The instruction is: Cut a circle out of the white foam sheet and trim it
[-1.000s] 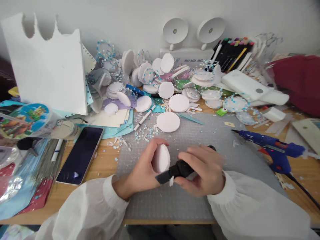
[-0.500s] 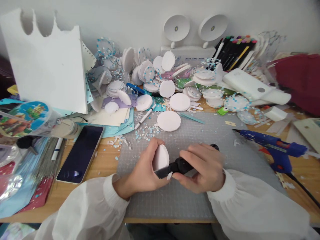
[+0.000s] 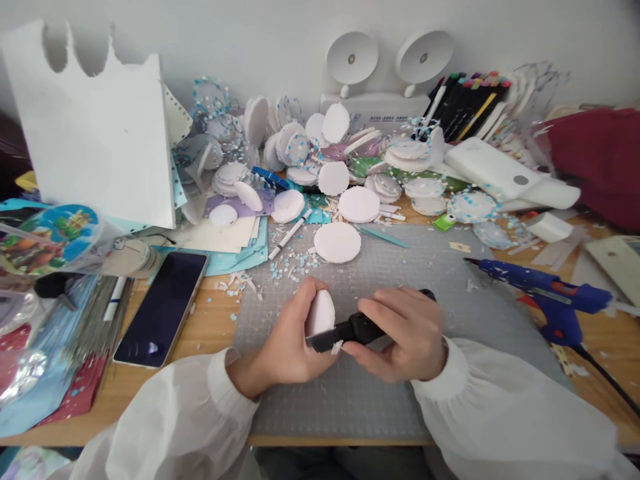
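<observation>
My left hand (image 3: 290, 340) grips a white foam disc (image 3: 321, 313) on edge, the thumb over its top and the fingers beneath. Closed round the black handle of a utility knife (image 3: 364, 328) is my right hand (image 3: 405, 333). The knife's dark blade lies along the lower right edge of the disc, close to my left fingers. A small white shaving (image 3: 337, 347) clings beside the blade. Both hands are above the grey cutting mat (image 3: 340, 410). Just beyond them, another white disc (image 3: 337, 242) lies flat on the mat.
A blue glue gun (image 3: 545, 287) with its cord lies at the right. At the left are a phone (image 3: 163, 308) and a bundle of thin wires (image 3: 97, 327). Many white discs and beaded rings crowd the back, below a two-headed lamp (image 3: 383, 107). Foam scraps (image 3: 290, 263) litter the mat.
The knife and my right hand have shifted slightly left along the disc's edge. My left hand keeps its hold, and the disc is turned a little.
</observation>
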### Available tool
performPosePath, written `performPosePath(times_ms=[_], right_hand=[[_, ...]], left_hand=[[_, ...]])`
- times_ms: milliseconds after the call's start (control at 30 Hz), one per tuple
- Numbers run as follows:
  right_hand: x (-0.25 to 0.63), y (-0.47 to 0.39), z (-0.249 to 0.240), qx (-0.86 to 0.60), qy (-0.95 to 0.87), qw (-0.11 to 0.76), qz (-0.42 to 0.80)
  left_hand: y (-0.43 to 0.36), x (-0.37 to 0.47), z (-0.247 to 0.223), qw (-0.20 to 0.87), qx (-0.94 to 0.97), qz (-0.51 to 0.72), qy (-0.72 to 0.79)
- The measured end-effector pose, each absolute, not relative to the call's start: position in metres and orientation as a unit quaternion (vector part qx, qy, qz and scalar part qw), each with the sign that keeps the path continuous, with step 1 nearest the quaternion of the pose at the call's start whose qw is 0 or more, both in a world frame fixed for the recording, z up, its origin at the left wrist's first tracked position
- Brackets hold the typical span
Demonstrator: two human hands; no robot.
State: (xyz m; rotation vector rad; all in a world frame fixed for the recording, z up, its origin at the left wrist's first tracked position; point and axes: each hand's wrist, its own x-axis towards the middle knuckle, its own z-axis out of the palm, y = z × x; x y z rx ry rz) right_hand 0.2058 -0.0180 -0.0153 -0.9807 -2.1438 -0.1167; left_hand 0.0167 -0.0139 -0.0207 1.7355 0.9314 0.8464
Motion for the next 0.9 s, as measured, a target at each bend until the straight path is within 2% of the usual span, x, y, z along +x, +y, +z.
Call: performPosePath(times_ms=[167, 367, 533, 733, 833, 900], right_hand=[[0.207, -0.018, -0.017, -0.395, -0.833, 0.385, -0.047], [0.204, -0.019, -0.015, -0.387, -0.838, 0.383, -0.043], [0.203, -0.02, -0.016, -0.395, -0.831, 0.39, -0.035], [0.211, -0.011, -0.021, -0.468, -0.791, 0.393, 0.017], [0.218, -0.005, -0.024, -0.519, -0.753, 0.402, 0.046], [0.22, -0.004, -0.025, -0.527, -0.739, 0.415, 0.057]], left_hand=[[-0.016, 0.017, -0.021, 0.511, 0.683, 0.348, 0.39], [-0.014, 0.016, -0.024, 0.451, 0.728, 0.354, 0.375], [-0.014, 0.018, -0.024, 0.444, 0.725, 0.367, 0.378], [-0.019, 0.014, -0.02, 0.465, 0.714, 0.338, 0.399], [-0.021, 0.012, -0.017, 0.498, 0.713, 0.322, 0.373], [-0.02, 0.013, -0.017, 0.574, 0.665, 0.322, 0.352]])
